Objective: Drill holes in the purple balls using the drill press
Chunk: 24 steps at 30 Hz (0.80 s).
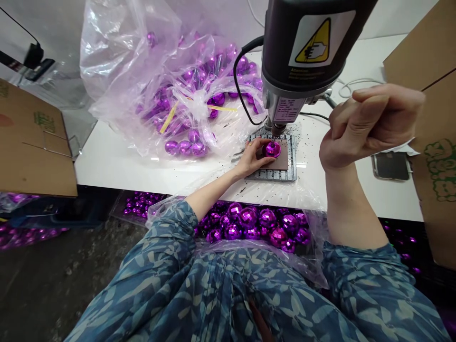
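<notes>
My left hand (253, 156) is closed around a shiny purple ball (273, 149) with a mirrored surface, its thumb and fingers at the ball's sides. The ball rests on a brown board (282, 159), which lies on the grooved metal base (291, 171) of a drill press (302, 52). The drill's chuck (278, 129) is directly above the ball; whether the bit touches it I cannot tell. At the right, my right hand (372, 121) makes a fist around the end of the drill press lever (329, 100), most of which the fingers hide.
An open plastic bag of purple balls (245, 218) lies at the table's front edge. Behind, a tied clear bag (199, 104) holds more balls. Cardboard boxes (35, 137) flank the table (107, 161). A phone (392, 166) lies at the right. Dark shavings are scattered around the base.
</notes>
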Tool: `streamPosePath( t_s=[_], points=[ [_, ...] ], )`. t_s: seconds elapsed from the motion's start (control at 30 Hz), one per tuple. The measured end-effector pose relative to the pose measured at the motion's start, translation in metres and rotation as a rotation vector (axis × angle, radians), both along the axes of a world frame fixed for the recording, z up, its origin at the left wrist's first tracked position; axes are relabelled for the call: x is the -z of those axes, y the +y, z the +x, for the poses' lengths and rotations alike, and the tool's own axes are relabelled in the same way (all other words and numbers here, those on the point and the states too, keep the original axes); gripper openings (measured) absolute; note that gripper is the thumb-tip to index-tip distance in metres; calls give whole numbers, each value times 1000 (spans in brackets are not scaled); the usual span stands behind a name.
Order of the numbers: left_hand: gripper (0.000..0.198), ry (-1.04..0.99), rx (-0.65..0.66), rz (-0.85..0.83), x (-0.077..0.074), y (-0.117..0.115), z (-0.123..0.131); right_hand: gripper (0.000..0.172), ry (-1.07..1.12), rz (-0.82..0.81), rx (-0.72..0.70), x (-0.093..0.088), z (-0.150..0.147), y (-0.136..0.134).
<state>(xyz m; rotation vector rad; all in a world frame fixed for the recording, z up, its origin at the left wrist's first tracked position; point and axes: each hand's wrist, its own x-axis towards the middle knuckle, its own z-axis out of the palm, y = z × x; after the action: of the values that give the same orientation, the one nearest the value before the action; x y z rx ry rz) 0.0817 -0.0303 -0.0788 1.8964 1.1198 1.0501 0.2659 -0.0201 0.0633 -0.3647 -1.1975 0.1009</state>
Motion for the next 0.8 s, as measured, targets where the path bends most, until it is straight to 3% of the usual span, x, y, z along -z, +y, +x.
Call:
streamPosePath(
  t_s=[0.33,0.53,0.63,0.73,0.8],
  points=[
    [57,-20,5,-16,1,0,0,50,-22,15,89,28,13,23],
    [57,-34,14,-9,2,0,2,58,-71,-34,83,43,16,12],
    [58,-38,13,-2,2,0,2,54,-57,-76,74,18,6,0],
    [58,-41,5,-8,5,0,3,50,-11,-169,78,-32,-4,-3],
    [58,-69,-12,-13,8,0,4,64,-48,-349,32,-65,-5,3]
  ],
)
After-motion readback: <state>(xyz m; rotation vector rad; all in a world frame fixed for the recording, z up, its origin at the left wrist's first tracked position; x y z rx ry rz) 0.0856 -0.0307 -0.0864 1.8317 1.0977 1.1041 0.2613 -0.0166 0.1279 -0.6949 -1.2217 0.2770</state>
